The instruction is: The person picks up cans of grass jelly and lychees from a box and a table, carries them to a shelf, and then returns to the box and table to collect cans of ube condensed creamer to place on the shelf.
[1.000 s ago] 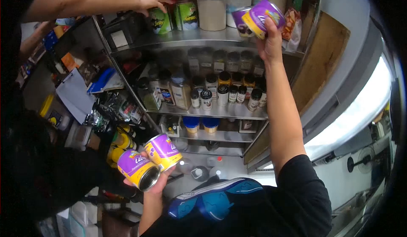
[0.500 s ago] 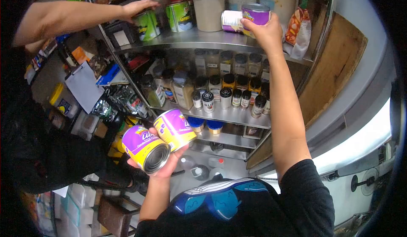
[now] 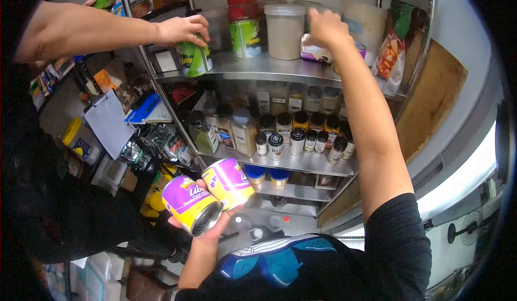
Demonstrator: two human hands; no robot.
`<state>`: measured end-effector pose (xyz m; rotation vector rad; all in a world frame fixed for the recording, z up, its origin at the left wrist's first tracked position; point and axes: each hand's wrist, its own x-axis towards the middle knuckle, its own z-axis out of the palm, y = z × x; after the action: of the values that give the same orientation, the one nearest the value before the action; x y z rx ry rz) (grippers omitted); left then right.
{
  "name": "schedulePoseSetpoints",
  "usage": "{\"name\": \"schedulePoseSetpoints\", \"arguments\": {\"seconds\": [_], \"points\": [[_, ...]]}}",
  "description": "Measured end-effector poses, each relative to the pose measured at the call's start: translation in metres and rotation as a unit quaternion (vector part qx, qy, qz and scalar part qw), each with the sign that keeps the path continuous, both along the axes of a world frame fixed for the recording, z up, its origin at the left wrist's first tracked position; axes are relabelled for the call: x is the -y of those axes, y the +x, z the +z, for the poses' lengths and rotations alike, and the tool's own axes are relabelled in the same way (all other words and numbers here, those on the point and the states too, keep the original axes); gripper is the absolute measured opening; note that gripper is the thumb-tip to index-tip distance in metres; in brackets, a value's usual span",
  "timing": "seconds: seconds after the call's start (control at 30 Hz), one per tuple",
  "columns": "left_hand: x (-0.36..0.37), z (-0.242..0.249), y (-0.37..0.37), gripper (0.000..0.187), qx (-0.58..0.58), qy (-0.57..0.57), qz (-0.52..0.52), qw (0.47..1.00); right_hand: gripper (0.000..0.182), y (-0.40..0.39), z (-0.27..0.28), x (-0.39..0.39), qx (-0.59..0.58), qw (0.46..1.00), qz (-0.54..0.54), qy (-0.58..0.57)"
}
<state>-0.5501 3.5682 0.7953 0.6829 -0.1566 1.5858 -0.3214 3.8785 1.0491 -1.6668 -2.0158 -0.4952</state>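
Two ube cans (image 3: 189, 204) are cradled together in the left hand (image 3: 218, 228), lower left of centre; a drop could be caused by the crowded grip. Upper right, shelved purple-labelled cans (image 3: 316, 56) could be toppled by the right hand (image 3: 328, 30), whose grasp cannot be told.

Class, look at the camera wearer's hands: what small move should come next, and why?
Perhaps lower the right hand, once free, to take one of the two ube cans: the left hand holds both, while the right is up at purple-labelled cans on the shelf, its grip hard to see.
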Motion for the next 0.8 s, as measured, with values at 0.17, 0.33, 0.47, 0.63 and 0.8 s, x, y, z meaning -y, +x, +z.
{"name": "schedulePoseSetpoints", "arguments": {"seconds": [0.17, 0.33, 0.47, 0.63, 0.8], "points": [[0.013, -0.004, -0.018, 0.095, -0.002, -0.044, 0.021, 0.999, 0.046, 0.01, -0.025, -0.037, 0.13, 0.987, -0.007, -0.099], [0.014, -0.002, -0.023, 0.095, -0.017, -0.032, 0.031, 0.999, 0.06, 0.019, -0.011, -0.018, 0.132, 0.985, 0.042, -0.098], [0.004, 0.01, -0.02, 0.099, -0.072, -0.025, 0.044, 0.996, 0.07, 0.038, -0.012, -0.015, -0.043, 0.989, 0.13, -0.056], [-0.033, 0.035, -0.004, 0.098, -0.018, -0.029, 0.042, 0.999, 0.08, 0.019, -0.048, -0.009, -0.163, 0.971, 0.126, 0.117], [-0.078, 0.079, 0.016, 0.11, -0.077, -0.009, 0.073, 0.994, 0.074, 0.007, -0.058, 0.007, -0.055, 0.995, 0.038, 0.079]]}}
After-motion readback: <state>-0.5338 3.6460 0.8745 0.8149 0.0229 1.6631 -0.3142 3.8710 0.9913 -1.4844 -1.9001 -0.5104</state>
